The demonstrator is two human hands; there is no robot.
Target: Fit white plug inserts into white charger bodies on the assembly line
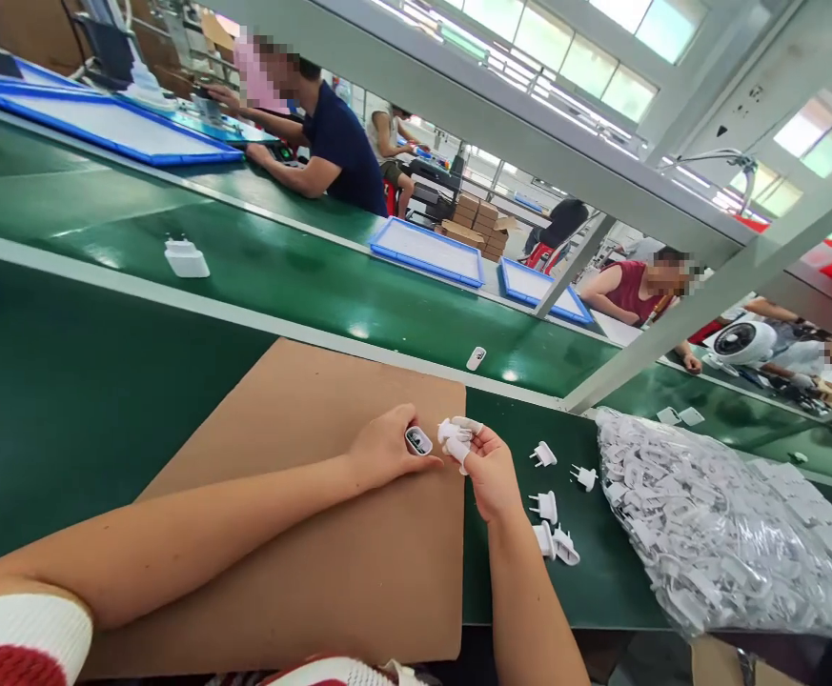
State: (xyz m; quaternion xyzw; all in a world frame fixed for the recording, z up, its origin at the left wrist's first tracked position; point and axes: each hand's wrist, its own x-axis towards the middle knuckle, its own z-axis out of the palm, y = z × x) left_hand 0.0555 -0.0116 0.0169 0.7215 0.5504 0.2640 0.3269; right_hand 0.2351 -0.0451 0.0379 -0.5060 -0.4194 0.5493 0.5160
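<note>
My left hand (385,448) is closed around a white charger housing (419,440), its open end facing right and showing dark parts inside. Just to the right, my right hand (485,462), with white finger cots on some fingertips, pinches a white plug cap (447,431). A small gap separates the cap from the housing. Both hands are above a brown cardboard sheet (301,562). Beside my right wrist lie several loose white plug caps (545,507) with pins, on the green table.
A clear bag (722,514) full of white plastic parts lies at the right. Beyond a pale rail runs a green conveyor belt (301,286), carrying a white charger (187,258) and a small housing (476,358). Blue-rimmed trays (426,252) line its far side, where people sit. A slanted metal post (673,324) stands right.
</note>
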